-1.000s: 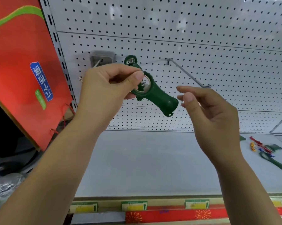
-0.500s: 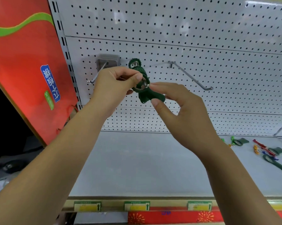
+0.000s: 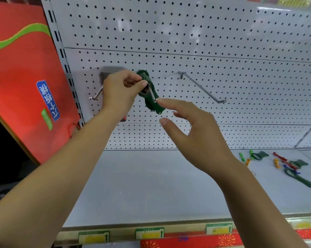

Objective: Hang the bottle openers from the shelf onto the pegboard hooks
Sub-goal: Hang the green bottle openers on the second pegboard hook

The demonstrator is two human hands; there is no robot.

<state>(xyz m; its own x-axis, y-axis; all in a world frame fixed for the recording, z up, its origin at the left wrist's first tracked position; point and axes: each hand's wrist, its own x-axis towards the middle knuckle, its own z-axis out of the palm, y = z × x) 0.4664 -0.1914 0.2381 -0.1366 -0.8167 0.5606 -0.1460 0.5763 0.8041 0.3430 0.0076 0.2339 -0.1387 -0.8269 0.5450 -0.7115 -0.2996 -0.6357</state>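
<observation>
Pinching the green bottle opener [image 3: 155, 107] near its top, the left hand [image 3: 121, 92] is feeding it onto a pegboard hook [image 3: 153, 95].
Seen from the head camera, the thumb and fingers are gripping the opener just below its round, toothed head. They are angling it so the hook's metal rod is passing through the ringed opening, with the upturned tip showing in front of the body. The right hand [image 3: 196, 129] is hovering with fingers spread and holding nothing, its index fingertip [image 3: 162, 101] just beside the hook tip, probably guiding it. The opener is dark green plastic with a bumpy edge and a flared lower end, and it is hanging tilted against the pegboard [image 3: 204, 33], above the shelf [image 3: 151, 176]. More openers [image 3: 298, 178] are lying at the shelf's far right, well apart.
</observation>
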